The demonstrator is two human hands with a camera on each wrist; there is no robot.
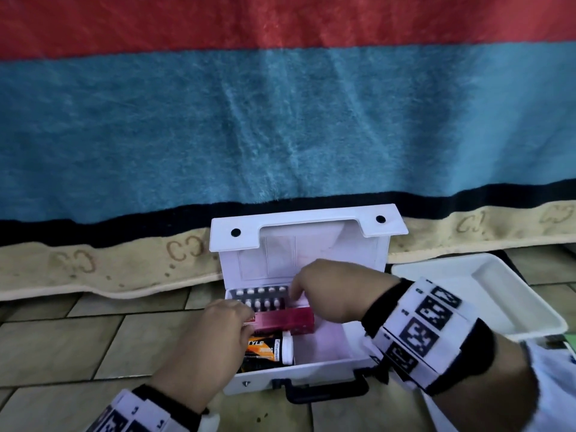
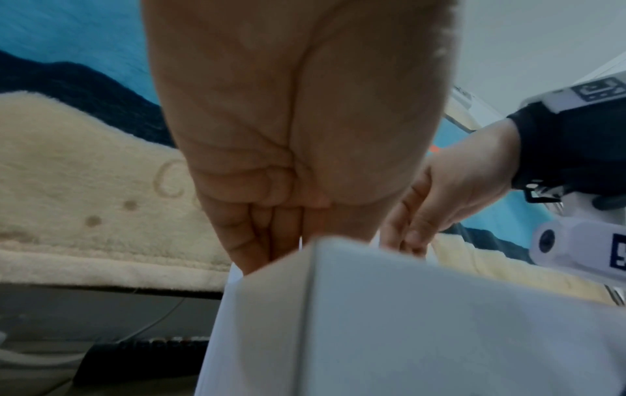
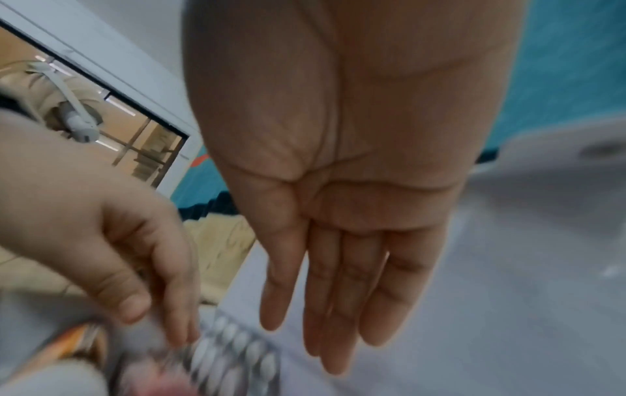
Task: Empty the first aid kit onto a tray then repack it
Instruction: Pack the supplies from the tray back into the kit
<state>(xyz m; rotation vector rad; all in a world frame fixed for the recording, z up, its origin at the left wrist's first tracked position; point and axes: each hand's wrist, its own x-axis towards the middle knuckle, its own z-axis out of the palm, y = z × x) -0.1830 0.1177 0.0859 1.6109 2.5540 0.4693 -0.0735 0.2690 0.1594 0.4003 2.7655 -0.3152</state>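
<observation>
We see both hands in the open first aid kit (image 1: 327, 366): left hand (image 1: 215, 338) pinching the red box (image 1: 283, 319), right hand (image 1: 330, 294) fingers straight, pressed together by the blister pack (image 1: 258, 297).

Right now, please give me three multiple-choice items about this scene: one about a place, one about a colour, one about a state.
1. Where does the tray lie relative to the first aid kit?
A. to its right
B. to its left
C. on top of its lid

2. What colour is the box lying in the kit between the blister packs and the bottle?
A. green
B. red
C. yellow

3. How is the kit's lid?
A. shut and latched
C. taken off and lying on the tray
B. open, standing upright

Answers: 1 A, the white tray sits on the floor at the right of the kit. 2 B, the box is red to pink in the head view. 3 B, the lid stands up behind the open base.
</observation>
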